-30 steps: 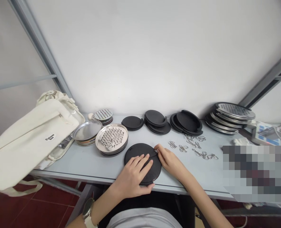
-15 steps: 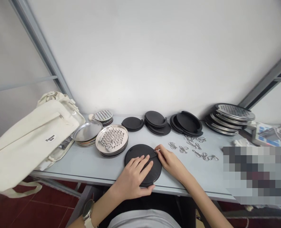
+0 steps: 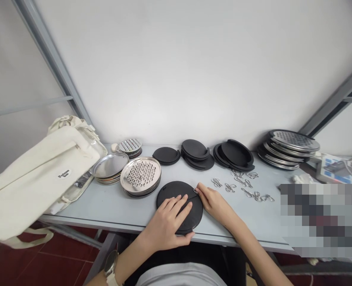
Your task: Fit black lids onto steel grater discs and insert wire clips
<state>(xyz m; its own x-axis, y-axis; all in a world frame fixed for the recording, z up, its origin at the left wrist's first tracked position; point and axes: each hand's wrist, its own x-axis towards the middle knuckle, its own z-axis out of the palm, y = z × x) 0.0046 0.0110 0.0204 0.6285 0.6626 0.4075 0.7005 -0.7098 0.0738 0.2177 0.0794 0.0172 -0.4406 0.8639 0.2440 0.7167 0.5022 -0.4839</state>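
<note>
Right now the right hand is pinching a small silver wire clip between its fingertips, closed tightly on it right at the rim of a round matte-black disc, where a thin straight slit runs in from the edge. The left hand is not gripping anything: it lies open and flat across the disc, fingers spread, pressing on the black surface. A silver wristwatch sits on that wrist.

The disc lies flat near the front edge of a pale grey table, between the hands. Just beyond the right hand, a loose scatter of similar silver wire clips lies on the tabletop. Along the back, against the white wall, stand stacks of notched black discs, and further right a tall stack of perforated stainless-steel grater plates — tilted and overlapping. To the left of the held disc sits a shorter stack of round grater plates, touching a pile of plain steel plates, with a small mixed stack behind them. A cream canvas tote bag hangs over the table's left end. Printed papers lie at far right, and a pixelated patch hides the corner below them.
</note>
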